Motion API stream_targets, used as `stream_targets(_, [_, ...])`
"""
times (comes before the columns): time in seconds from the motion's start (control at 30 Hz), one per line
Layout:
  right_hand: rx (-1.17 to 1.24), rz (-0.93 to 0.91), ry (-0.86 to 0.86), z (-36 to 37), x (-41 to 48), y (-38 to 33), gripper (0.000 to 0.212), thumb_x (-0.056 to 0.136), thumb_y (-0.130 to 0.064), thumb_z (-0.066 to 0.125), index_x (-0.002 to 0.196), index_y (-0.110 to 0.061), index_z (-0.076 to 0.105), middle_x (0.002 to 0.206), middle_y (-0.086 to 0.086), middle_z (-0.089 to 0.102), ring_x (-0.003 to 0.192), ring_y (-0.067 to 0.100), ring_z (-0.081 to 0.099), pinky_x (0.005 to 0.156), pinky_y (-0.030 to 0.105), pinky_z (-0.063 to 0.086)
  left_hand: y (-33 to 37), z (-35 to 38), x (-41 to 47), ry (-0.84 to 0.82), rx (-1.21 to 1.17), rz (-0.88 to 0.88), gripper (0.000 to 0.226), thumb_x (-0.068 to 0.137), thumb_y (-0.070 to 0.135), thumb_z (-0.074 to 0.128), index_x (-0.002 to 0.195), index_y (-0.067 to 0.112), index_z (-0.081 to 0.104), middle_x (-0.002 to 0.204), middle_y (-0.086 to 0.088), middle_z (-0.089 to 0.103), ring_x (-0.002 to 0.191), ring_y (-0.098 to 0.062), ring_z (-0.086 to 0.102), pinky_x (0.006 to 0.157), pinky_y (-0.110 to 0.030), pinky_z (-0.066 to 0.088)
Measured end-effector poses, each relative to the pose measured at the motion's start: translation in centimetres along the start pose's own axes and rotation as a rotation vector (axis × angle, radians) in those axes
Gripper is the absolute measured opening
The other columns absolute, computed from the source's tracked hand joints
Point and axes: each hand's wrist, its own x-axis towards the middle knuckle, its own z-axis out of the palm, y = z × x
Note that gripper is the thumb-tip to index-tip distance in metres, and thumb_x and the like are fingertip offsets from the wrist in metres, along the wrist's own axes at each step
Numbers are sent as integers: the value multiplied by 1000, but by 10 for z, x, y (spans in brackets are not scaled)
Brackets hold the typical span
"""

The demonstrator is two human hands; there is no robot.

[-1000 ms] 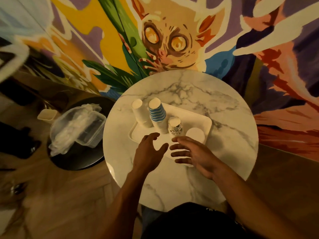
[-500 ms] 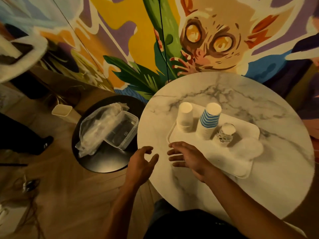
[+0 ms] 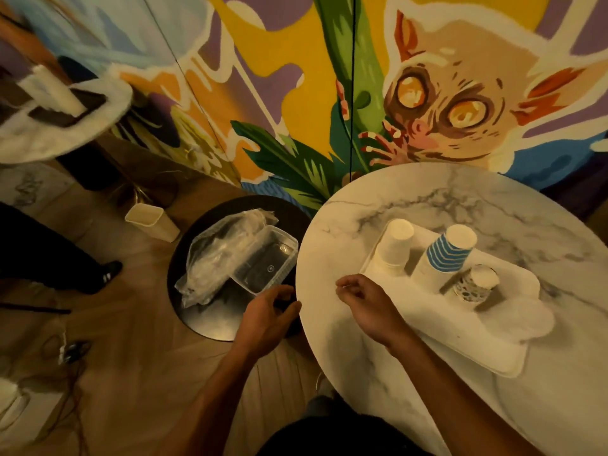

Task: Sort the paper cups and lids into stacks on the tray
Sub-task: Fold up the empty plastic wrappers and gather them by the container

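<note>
Well, from where I stand the sorting looks all but finished. On the tray, which sits on the round marble worktop, three stacks of upturned cups stand in a row. The white cups are at the far left corner, the striped cups are just beside them, and a shorter stack of patterned cups comes next along. A low pile of white lids lies at the right end and seems to overhang the tray's edge a little. I see no loose cup or lid on the worktop, so I judge nothing is left to gather, though the lids might want nudging fully onto the tray.

Both hands look empty. The right hand hovers over the worktop just beside the tray's near left corner, fingers loosely curled round nothing. It is near the white cups but touches none of the stacks. The left hand is off the worktop altogether, past its left edge, with its fingers slack and slightly spread. It is above a lower dark round stand that carries a clear tub and a crumpled bag. It is near the tub, but I cannot tell whether it touches it. All four stacks lie to the right of both hands, the lids farthest off.
</note>
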Motion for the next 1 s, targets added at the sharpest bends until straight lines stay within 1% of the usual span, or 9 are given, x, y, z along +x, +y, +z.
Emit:
stream_targets(0.07, [-4,-31,-51,5,6,-5,19,102,-36,58,121,-31,62,123,-9,63,115,13,59,97,29,49,-1,-3,-6,60,-63,-26,37,97,38,64,132,29,58,119,7,63,96,-8,65,80,-26,59])
stream_targets(0.17, [21,-36,-81,19,21,-14,15,101,-35,58,115,-32,64,118,-8,66,111,14,62,102,37,53,-12,-10,-10,79,-71,-51,37,97,37,65,132,28,59,116,12,62,94,-4,64,73,-19,56])
stream_targets(0.27, [46,-19,-125,39,34,-24,14,101,-34,59,113,-31,65,114,-8,67,109,14,63,101,36,54,-31,-29,-7,87,-92,-56,36,97,37,65,131,27,60,111,17,62,93,-3,65,68,-17,53])
stream_targets(0.47, [-1,7,-160,82,79,-51,13,101,-34,59,111,-28,65,110,-3,69,104,14,65,88,29,55,-80,-88,49,204,-125,-78,31,94,35,70,123,24,65,105,10,67,91,-4,65,70,-19,56])
stream_targets(0.57, [25,52,-140,110,112,-67,13,100,-33,61,109,-27,66,111,0,70,105,17,65,94,36,54,-103,-120,93,195,-113,-93,35,94,37,70,126,24,63,113,7,65,91,-5,64,59,-15,52])
stream_targets(0.7, [32,123,-129,152,161,-86,12,99,-28,62,109,-22,67,111,3,70,105,19,65,95,37,52,-140,-160,167,252,-14,-103,46,92,40,71,133,26,58,125,1,62,100,-10,60,83,-30,51])
stream_targets(0.87, [-35,227,-164,201,226,-99,9,97,-37,60,102,-32,65,116,1,68,110,23,64,101,45,53,-175,-184,257,153,124,-184,79,86,52,73,150,18,41,149,-10,49,133,-30,50,107,-47,47])
stream_targets(0.93, [-54,273,-166,218,243,-106,12,97,-37,58,106,-32,63,117,1,66,110,22,63,100,44,53,-183,-185,283,55,140,-224,91,84,53,75,155,16,33,154,-12,44,139,-34,44,111,-47,43])
stream_targets(1.0, [-52,313,-158,230,256,-112,12,98,-36,57,108,-30,62,114,1,65,108,22,63,94,41,54,-189,-183,302,-54,122,-274,92,83,48,79,156,14,32,152,-12,47,136,-33,48,105,-42,44])
